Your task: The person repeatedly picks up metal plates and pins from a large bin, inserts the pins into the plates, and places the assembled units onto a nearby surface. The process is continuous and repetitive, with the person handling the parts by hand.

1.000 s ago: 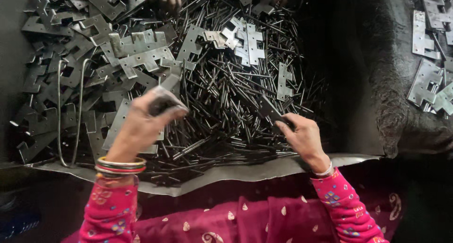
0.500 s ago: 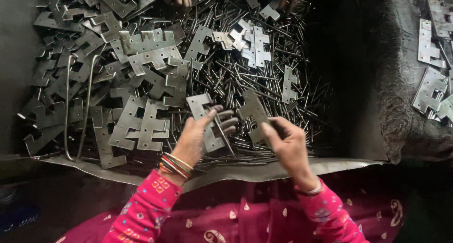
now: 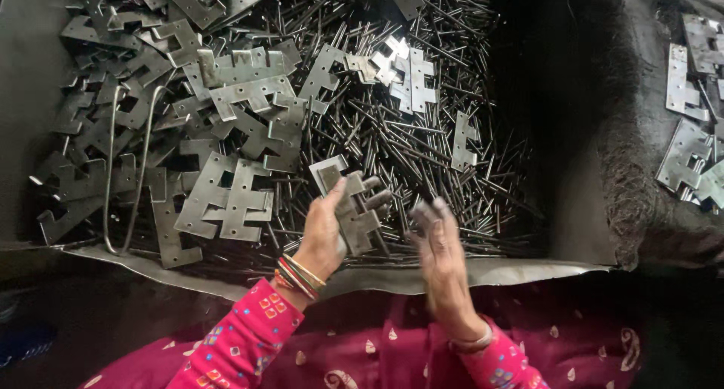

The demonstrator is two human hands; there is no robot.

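Between the hands: grey notched metal hinge plate (image 3: 351, 208), upright, gripped by left hand (image 3: 324, 230).
Right hand (image 3: 439, 242): just beside it, fingers loosely together, grip unclear.
Beyond both: thin steel pins (image 3: 422, 132); flat hinge leaves (image 3: 226, 200) left.

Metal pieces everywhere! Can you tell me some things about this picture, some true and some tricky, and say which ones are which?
1. The left hand holds a hinge leaf. True.
2. The heap of thin metal pins lies right of the pile of hinge leaves. True.
3. The sleeves are blue. False: they are pink with a pattern.
4. The left wrist is bare. False: it wears bangles.
5. More hinge leaves lie at the far right. True.
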